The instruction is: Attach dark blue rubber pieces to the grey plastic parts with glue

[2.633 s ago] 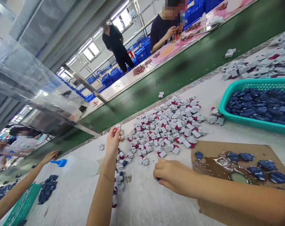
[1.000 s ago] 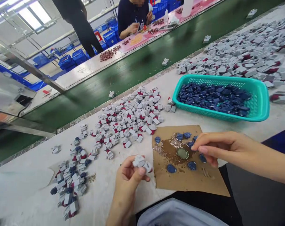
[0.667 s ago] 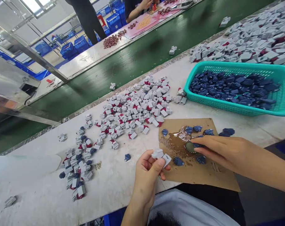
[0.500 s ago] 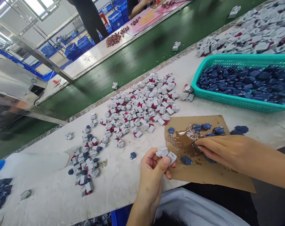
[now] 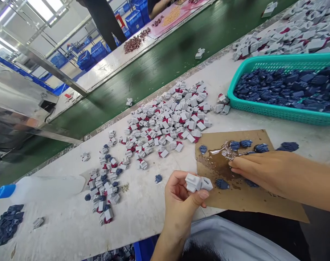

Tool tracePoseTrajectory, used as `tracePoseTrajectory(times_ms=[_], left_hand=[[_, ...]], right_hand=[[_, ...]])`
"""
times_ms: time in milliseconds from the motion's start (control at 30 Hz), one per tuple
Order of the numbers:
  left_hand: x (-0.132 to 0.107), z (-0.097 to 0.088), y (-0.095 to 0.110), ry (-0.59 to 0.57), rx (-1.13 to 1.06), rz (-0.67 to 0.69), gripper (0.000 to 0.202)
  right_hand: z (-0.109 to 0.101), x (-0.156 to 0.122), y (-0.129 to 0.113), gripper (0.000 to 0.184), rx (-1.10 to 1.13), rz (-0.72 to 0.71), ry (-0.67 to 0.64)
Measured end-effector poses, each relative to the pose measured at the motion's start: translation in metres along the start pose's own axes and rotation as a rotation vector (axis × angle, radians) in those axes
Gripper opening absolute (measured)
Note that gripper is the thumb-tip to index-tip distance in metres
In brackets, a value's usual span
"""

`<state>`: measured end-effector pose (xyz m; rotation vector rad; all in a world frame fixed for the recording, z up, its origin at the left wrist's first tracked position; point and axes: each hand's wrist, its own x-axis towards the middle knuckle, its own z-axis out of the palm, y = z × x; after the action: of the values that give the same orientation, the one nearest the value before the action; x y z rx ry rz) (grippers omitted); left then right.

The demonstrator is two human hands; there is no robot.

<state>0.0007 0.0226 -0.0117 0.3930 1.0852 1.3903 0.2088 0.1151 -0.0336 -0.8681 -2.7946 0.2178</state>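
Note:
My left hand [image 5: 181,204] is closed, with a pale grey plastic block piece [image 5: 193,182] pinched between thumb and fingers; a square opening shows at its right end. My right hand [image 5: 265,170] rests low over a brown cardboard sheet [image 5: 235,201], its fingertips pressed together at the edge of a wet, shiny puddle [image 5: 220,165]. What those fingertips hold, if anything, is hidden. Around the puddle lie several dark blue moulded pieces, one small blue piece [image 5: 222,183] between my two hands and another blue piece [image 5: 245,143] beyond the right one.
A heap of grey and dark red parts [image 5: 165,123] covers mid-table. At right stands a green basket [image 5: 287,112] of blue pieces. A bottle with a blue cap [image 5: 5,191] lies at left. Behind runs a green conveyor belt [image 5: 154,76]; people are across it.
My left hand has turned the grey piece so more of its side and opening shows. My right fingertips stay at the puddle, slightly shifted. The whole view has moved a little.

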Motion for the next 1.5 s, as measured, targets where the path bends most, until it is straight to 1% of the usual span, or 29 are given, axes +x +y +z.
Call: tracePoseTrajectory(times_ms=[67,167,233,300,367,467,533,633,700,767,833,867,900,967,1000,1033,1067,1133,1233,1267,1300,1367,1433,1500], left_hand=[[-0.003,0.003,0.000,0.007,0.059,0.045,0.025],[-0.010,0.010,0.000,0.050,0.151,0.117,0.023],[-0.013,0.014,0.001,0.089,0.196,0.138,0.026],[-0.015,0.017,0.002,0.110,0.228,0.124,0.029],[-0.017,0.018,0.003,0.122,0.234,0.105,0.032],[-0.018,0.018,0.003,0.114,0.201,0.097,0.031],[-0.018,0.018,0.003,0.110,0.189,0.102,0.030],[-0.017,0.017,-0.001,0.103,0.226,0.105,0.031],[-0.016,0.015,-0.005,0.071,0.279,0.127,0.030],[-0.015,0.010,-0.010,0.016,0.374,0.192,0.027],[-0.013,0.005,-0.014,-0.071,0.488,0.255,0.022],[-0.013,0.003,-0.015,-0.117,0.527,0.270,0.020],[-0.012,0.001,-0.015,-0.158,0.548,0.271,0.020],[-0.010,0.000,-0.014,-0.209,0.545,0.247,0.022],[-0.009,0.001,-0.014,-0.209,0.530,0.241,0.025],[-0.008,0.002,-0.013,-0.196,0.517,0.241,0.030],[-0.007,0.005,-0.012,-0.187,0.510,0.239,0.035],[-0.005,0.011,-0.012,-0.161,0.510,0.244,0.043],[-0.003,0.018,-0.014,-0.077,0.527,0.287,0.054],[-0.003,0.019,-0.016,-0.036,0.531,0.322,0.055],[-0.002,0.020,-0.017,0.006,0.529,0.363,0.055],[-0.001,0.019,-0.021,0.065,0.524,0.420,0.053],[-0.001,0.018,-0.024,0.103,0.521,0.438,0.055],[0.000,0.016,-0.026,0.109,0.544,0.410,0.055]], right_hand=[[-0.013,0.006,-0.013,0.023,0.282,0.153,0.049],[-0.034,0.016,-0.040,0.026,0.751,0.436,0.103],[-0.044,0.021,-0.058,0.027,0.896,0.509,0.110],[-0.048,0.025,-0.069,0.026,0.944,0.500,0.125],[-0.048,0.026,-0.074,0.023,0.926,0.470,0.144],[-0.043,0.026,-0.072,0.020,0.870,0.413,0.150],[-0.040,0.026,-0.069,0.023,0.820,0.362,0.143],[-0.035,0.025,-0.066,0.029,0.755,0.259,0.083],[-0.033,0.025,-0.066,0.031,0.782,0.254,0.052],[-0.030,0.025,-0.066,0.032,0.894,0.285,0.026],[-0.028,0.026,-0.065,0.037,1.017,0.290,0.010],[-0.028,0.028,-0.063,0.039,1.050,0.299,0.037],[-0.028,0.031,-0.061,0.040,1.057,0.315,0.100],[-0.030,0.040,-0.058,0.041,1.037,0.388,0.263],[-0.031,0.047,-0.058,0.041,1.044,0.428,0.329],[-0.033,0.055,-0.059,0.040,1.075,0.454,0.363],[-0.035,0.063,-0.061,0.041,1.138,0.462,0.362],[-0.038,0.080,-0.069,0.043,1.328,0.489,0.258],[-0.037,0.099,-0.082,0.050,1.637,0.615,-0.016],[-0.036,0.102,-0.085,0.053,1.711,0.661,-0.100],[-0.035,0.104,-0.088,0.056,1.761,0.682,-0.155],[-0.033,0.104,-0.090,0.061,1.806,0.656,-0.177],[-0.034,0.103,-0.091,0.064,1.801,0.605,-0.119],[-0.036,0.102,-0.093,0.066,1.786,0.572,-0.052]])
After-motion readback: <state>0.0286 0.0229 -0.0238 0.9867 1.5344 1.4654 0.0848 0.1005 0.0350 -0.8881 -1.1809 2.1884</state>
